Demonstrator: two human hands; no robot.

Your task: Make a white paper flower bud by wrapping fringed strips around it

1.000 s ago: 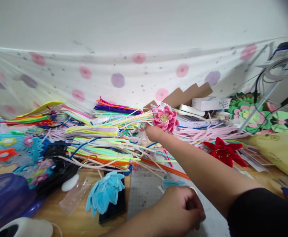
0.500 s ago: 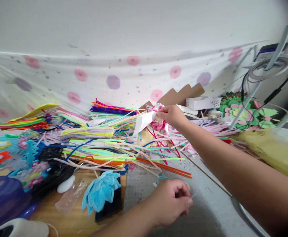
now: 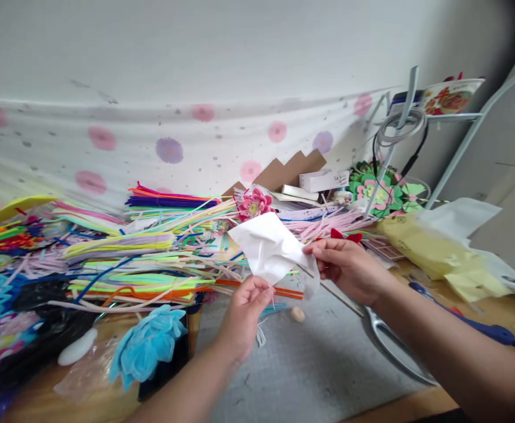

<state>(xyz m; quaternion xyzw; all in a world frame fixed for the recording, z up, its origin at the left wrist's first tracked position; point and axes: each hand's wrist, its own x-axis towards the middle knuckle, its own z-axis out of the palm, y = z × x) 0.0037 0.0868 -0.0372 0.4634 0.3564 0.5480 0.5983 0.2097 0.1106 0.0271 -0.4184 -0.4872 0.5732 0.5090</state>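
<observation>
A thin white sheet (image 3: 261, 244), creased and shiny like paper or plastic, is held up between both hands above a grey mat (image 3: 279, 390). My left hand (image 3: 244, 317) pinches its lower edge between thumb and fingers. At the sheet's right corner my right hand (image 3: 350, 267) is closed on it, where a translucent part hangs down. Beneath the hands lie a small tan lump (image 3: 297, 315) and some short white strands (image 3: 261, 335). A fluffy blue flower (image 3: 149, 343) rests left of the mat, and a pink flower (image 3: 256, 204) sits behind the sheet.
Bundles of coloured pipe cleaners (image 3: 120, 247) spread across the back and left. A thin rod with a grey loop handle (image 3: 394, 349) lies on the mat's right. Farther right are a dark blue tool (image 3: 487, 329), yellow packaging (image 3: 429, 252) and a metal shelf frame (image 3: 454, 117).
My right hand has brought the white sheet back from the pile, toward me. My left hand has risen and taken hold of its lower edge. The view has turned right.
</observation>
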